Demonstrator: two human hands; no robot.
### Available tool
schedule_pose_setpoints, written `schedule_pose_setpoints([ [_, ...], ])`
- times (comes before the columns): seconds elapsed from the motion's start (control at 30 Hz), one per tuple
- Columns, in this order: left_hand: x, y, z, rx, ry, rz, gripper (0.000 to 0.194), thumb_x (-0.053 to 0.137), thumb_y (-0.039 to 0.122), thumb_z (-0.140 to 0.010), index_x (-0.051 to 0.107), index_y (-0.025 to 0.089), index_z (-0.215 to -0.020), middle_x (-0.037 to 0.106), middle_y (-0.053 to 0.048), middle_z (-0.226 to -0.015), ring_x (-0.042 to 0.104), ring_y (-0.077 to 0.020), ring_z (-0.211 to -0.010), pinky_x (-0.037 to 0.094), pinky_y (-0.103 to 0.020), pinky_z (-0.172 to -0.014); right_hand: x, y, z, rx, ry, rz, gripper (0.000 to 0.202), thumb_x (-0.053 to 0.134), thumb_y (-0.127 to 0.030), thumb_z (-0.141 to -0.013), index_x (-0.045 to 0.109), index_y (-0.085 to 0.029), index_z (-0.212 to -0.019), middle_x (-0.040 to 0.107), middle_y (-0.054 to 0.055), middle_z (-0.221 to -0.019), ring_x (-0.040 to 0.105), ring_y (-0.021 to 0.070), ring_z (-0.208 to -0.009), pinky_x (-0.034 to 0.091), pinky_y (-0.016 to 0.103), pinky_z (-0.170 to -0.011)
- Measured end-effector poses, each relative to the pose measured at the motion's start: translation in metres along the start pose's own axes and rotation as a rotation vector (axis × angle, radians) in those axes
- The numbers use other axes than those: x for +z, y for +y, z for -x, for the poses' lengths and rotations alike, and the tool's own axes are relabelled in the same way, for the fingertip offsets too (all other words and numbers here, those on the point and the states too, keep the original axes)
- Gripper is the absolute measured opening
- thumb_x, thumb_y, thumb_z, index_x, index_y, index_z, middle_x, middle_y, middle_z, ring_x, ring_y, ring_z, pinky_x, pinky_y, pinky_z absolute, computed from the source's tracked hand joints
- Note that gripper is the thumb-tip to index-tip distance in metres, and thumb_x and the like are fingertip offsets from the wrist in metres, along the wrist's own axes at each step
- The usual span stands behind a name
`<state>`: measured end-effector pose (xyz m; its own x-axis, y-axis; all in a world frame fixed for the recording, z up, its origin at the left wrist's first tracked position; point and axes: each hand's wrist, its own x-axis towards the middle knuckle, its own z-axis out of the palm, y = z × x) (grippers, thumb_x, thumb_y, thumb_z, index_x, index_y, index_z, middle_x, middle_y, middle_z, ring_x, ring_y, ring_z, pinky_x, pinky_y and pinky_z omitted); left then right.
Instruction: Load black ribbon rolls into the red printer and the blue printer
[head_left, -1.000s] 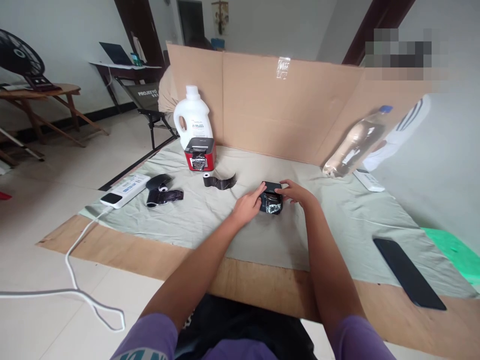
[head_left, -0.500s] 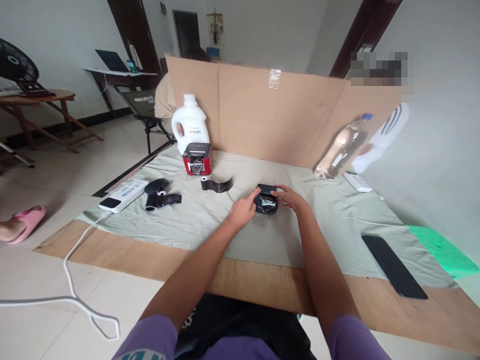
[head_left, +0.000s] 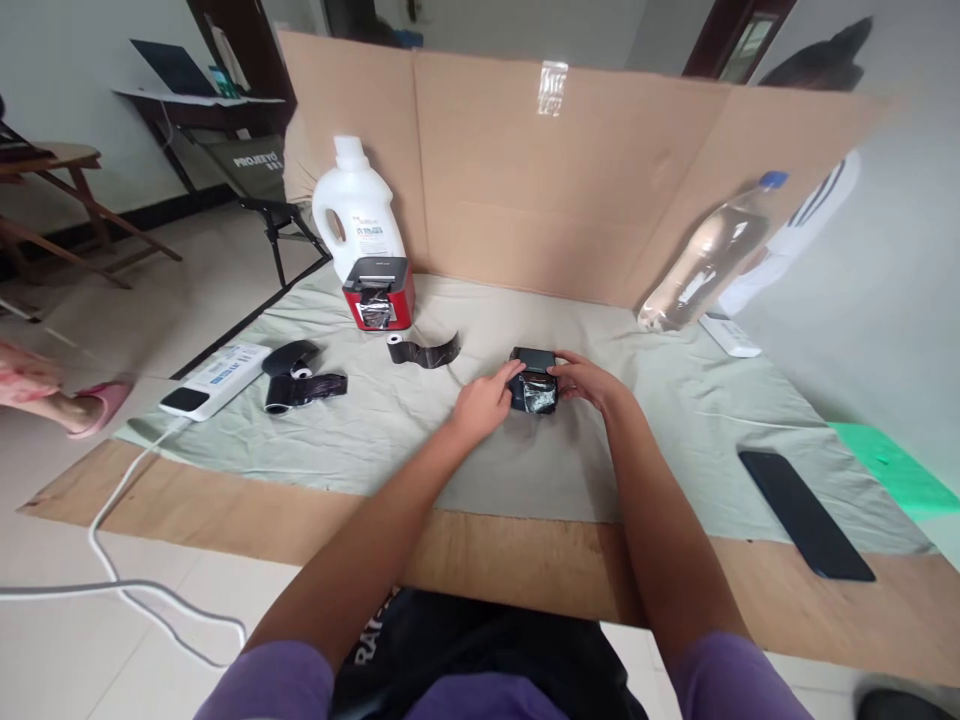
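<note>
A small black box-shaped device [head_left: 534, 362], looking like a portable printer with a shiny black strip on its front, is between my two hands near the middle of the cloth. My left hand [head_left: 484, 402] grips its left side, a finger reaching over the top edge. On the opposite side my right hand [head_left: 589, 380] is closed, thumb and fingers against the right edge. My palms hide parts of its sides. A loose black paper roll [head_left: 424, 352] lies left of it, partly unrolled.
A red and black printer [head_left: 380, 294] stands before a white jug [head_left: 358, 215]. Further left are more black rolls [head_left: 304, 388] and a white power strip [head_left: 216, 381]. A clear bottle [head_left: 709, 255] leans on the cardboard screen [head_left: 540, 180]. A phone [head_left: 804, 513] lies front right.
My view has tilted down and come slightly closer. Both hands keep their hold on the black device, with fingers shifted only slightly. At far left, another person's foot has moved, and a hand shows there.
</note>
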<state>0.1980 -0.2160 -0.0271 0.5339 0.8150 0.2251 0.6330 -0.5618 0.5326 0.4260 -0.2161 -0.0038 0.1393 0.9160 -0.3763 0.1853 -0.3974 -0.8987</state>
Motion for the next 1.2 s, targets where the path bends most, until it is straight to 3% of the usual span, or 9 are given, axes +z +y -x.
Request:
schedule_pose_setpoints([
  [0.17, 0.000, 0.007, -0.002, -0.072, -0.005, -0.136, 0.058, 0.042, 0.019, -0.091, 0.039, 0.029, -0.148, 0.074, -0.006, -0.113, 0.072, -0.0254, -0.092, 0.054, -0.036, -0.087, 0.001, 0.003, 0.001, -0.013, -0.033, -0.047, 0.061, 0.067, -0.023, -0.078, 0.048, -0.023, -0.136, 0.060, 0.000, -0.066, 0.057, 0.0174, -0.057, 0.042, 0.024, -0.046],
  [0.53, 0.006, 0.004, 0.003, 0.011, 0.013, -0.019, 0.063, 0.039, 0.016, -0.091, 0.031, 0.029, -0.151, 0.056, -0.002, -0.145, 0.068, -0.0230, -0.109, 0.052, -0.033, -0.095, 0.001, 0.014, 0.001, -0.085, -0.028, -0.083, 0.058, 0.065, -0.030, -0.083, 0.049, -0.022, -0.138, 0.061, 0.000, -0.070, 0.057, 0.0158, -0.057, 0.042, 0.022, -0.045],
  [0.67, 0.002, 0.012, 0.000, -0.101, -0.030, -0.172, 0.053, 0.039, 0.019, -0.093, 0.040, 0.028, -0.145, 0.073, -0.008, -0.112, 0.071, -0.0268, -0.093, 0.053, -0.037, -0.087, 0.005, 0.008, 0.005, -0.085, 0.015, -0.047, 0.059, 0.063, -0.023, -0.081, 0.049, -0.020, -0.138, 0.060, -0.001, -0.069, 0.056, 0.0147, -0.055, 0.041, 0.022, -0.044],
  [0.77, 0.000, 0.015, 0.000, -0.131, -0.034, -0.220, 0.050, 0.038, 0.019, -0.094, 0.041, 0.028, -0.143, 0.075, -0.007, -0.100, 0.072, -0.0271, -0.088, 0.052, -0.037, -0.084, 0.012, 0.008, 0.006, -0.095, 0.085, 0.019, 0.058, 0.059, -0.022, -0.083, 0.050, -0.017, -0.140, 0.058, -0.001, -0.066, 0.053, 0.0138, -0.052, 0.039, 0.021, -0.044],
  [0.9, 0.000, 0.011, 0.002, -0.087, -0.018, -0.115, 0.058, 0.040, 0.015, -0.091, 0.037, 0.033, -0.146, 0.072, -0.004, -0.117, 0.071, -0.0249, -0.092, 0.052, -0.036, -0.087, 0.019, 0.016, 0.006, -0.168, 0.180, 0.076, 0.058, 0.056, -0.028, -0.086, 0.050, -0.016, -0.143, 0.060, 0.000, -0.068, 0.052, 0.0133, -0.055, 0.039, 0.020, -0.044],
  [1.1, 0.009, 0.000, 0.002, -0.027, 0.060, 0.169, 0.055, 0.041, 0.017, -0.092, 0.042, 0.032, -0.145, 0.064, -0.002, -0.134, 0.068, -0.0241, -0.104, 0.051, -0.039, -0.097, 0.014, 0.018, 0.008, -0.130, 0.107, -0.063, 0.065, 0.062, -0.029, -0.085, 0.046, -0.015, -0.146, 0.063, 0.002, -0.074, 0.055, 0.0145, -0.057, 0.042, 0.021, -0.042],
  [1.2, 0.009, -0.007, -0.019, -0.141, 0.093, 0.465, 0.054, 0.048, 0.028, -0.094, 0.039, 0.026, -0.147, 0.055, -0.008, -0.145, 0.067, -0.0208, -0.100, 0.054, -0.034, -0.090, 0.005, 0.012, 0.007, -0.090, 0.042, -0.050, 0.068, 0.065, -0.032, -0.084, 0.044, -0.016, -0.147, 0.062, 0.001, -0.070, 0.058, 0.0161, -0.059, 0.044, 0.022, -0.044],
])
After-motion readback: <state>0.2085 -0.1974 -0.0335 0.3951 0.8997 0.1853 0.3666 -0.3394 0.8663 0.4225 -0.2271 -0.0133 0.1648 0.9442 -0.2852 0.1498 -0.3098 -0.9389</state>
